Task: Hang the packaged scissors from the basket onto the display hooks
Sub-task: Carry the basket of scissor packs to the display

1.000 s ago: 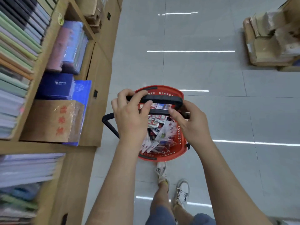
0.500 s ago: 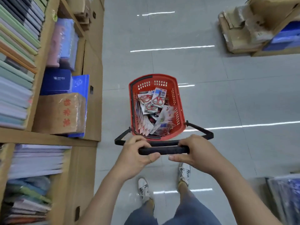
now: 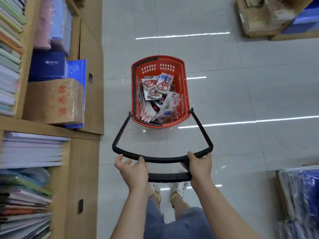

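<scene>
Against half a second earlier, the basket sits farther ahead on the floor, its handle swung out. Left grip released — fingers only rest on the bar; right grip clenched round the handle. Packaged scissors remain in the basket — none hung.

Head view, steeply down, over floor, aisle.

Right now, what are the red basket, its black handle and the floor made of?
Basket: looks like red moulded plastic, slightly glossy; its walls have neat rows of slots.
Handle: probably black plastic, matt with barely any shine; it could hide metal inside.
Floor: large pale glazed tiles, likely ceramic; thin joints and bright lamp reflections show the polish.
</scene>
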### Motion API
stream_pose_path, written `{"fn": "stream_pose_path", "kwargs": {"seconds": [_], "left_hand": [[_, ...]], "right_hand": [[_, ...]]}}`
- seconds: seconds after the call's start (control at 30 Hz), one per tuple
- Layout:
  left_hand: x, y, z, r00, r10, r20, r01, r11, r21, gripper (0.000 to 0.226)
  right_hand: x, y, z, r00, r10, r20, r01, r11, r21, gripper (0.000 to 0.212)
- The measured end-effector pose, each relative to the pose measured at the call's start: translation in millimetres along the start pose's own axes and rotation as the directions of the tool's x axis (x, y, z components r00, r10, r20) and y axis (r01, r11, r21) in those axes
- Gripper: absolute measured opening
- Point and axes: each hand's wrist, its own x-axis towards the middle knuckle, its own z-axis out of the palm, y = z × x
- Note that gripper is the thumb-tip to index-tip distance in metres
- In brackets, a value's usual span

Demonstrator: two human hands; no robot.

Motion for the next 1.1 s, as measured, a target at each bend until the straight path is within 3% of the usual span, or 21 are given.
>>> {"fn": "stream_pose_path", "kwargs": {"seconds": [0.1, 0.2, 0.27, 0.3, 0.37, 0.5, 0.6, 0.67, 0.77, 0.83, 0.9, 0.97, 1.0, 1.1], "left_hand": [[12.9, 8.6, 7.1, 0.995, -0.031, 0.099, 0.018, 0.992, 0.129, 0.065], [21.2, 25.4, 11.2, 0.983, -0.011, 0.183, -0.059, 0.925, 0.376, 0.059], [28.0, 42.4, 16.8, 0.964, 0.020, 0.264, -0.171, 0.808, 0.563, 0.049], [32.8, 51.6, 21.3, 0.950, 0.031, 0.311, -0.236, 0.724, 0.649, 0.049], [42.6, 71.8, 30.9, 0.925, 0.037, 0.379, -0.326, 0.590, 0.738, 0.050], [70.0, 114.8, 52.4, 0.909, 0.051, 0.415, -0.389, 0.466, 0.795, 0.038], [97.4, 152.5, 75.7, 0.892, 0.093, 0.443, -0.433, 0.460, 0.775, 0.031], [115.8, 178.1, 95.1, 0.883, 0.131, 0.450, -0.454, 0.479, 0.751, 0.029], [136.4, 212.0, 124.9, 0.886, 0.189, 0.424, -0.457, 0.513, 0.727, 0.031], [147.3, 233.4, 145.1, 0.875, 0.240, 0.419, -0.480, 0.531, 0.698, 0.032], [161.3, 255.9, 166.5, 0.874, 0.271, 0.403, -0.484, 0.556, 0.676, 0.034], [175.6, 275.6, 186.5, 0.879, 0.287, 0.381, -0.474, 0.606, 0.639, 0.034], [182.6, 284.8, 195.6, 0.885, 0.290, 0.364, -0.462, 0.635, 0.619, 0.034], [208.6, 310.1, 225.5, 0.901, 0.294, 0.319, -0.431, 0.693, 0.577, 0.035]], "right_hand": [[6.0, -13.2, 10.3, 0.998, -0.065, 0.017, 0.064, 0.997, 0.036, 0.039], [11.9, -31.7, 22.9, 0.993, -0.101, 0.055, 0.102, 0.995, -0.020, 0.056], [21.9, -41.5, 30.9, 0.990, -0.103, 0.095, 0.113, 0.988, -0.107, 0.081], [27.4, -48.0, 36.4, 0.987, -0.110, 0.116, 0.126, 0.981, -0.150, 0.082], [35.7, -63.9, 49.7, 0.978, -0.127, 0.164, 0.169, 0.945, -0.279, 0.070], [46.2, -108.4, 80.5, 0.957, -0.096, 0.273, 0.238, 0.800, -0.550, 0.050], [65.9, -156.1, 101.7, 0.932, 0.011, 0.363, 0.288, 0.587, -0.757, 0.052], [73.5, -187.0, 119.6, 0.910, 0.049, 0.413, 0.353, 0.433, -0.829, 0.042], [81.0, -223.3, 151.6, 0.910, -0.071, 0.408, 0.414, 0.135, -0.900, 0.024], [85.1, -237.5, 171.9, 0.875, -0.222, 0.429, 0.440, -0.001, -0.898, 0.028], [91.4, -244.7, 191.2, 0.777, -0.336, 0.532, 0.572, 0.024, -0.820, 0.038], [96.3, -250.0, 209.9, 0.636, -0.337, 0.695, 0.754, 0.078, -0.652, 0.047], [98.7, -253.5, 219.1, 0.579, -0.298, 0.759, 0.804, 0.049, -0.593, 0.053], [126.4, -269.4, 246.5, 0.472, -0.246, 0.846, 0.821, -0.228, -0.524, 0.056]]}}
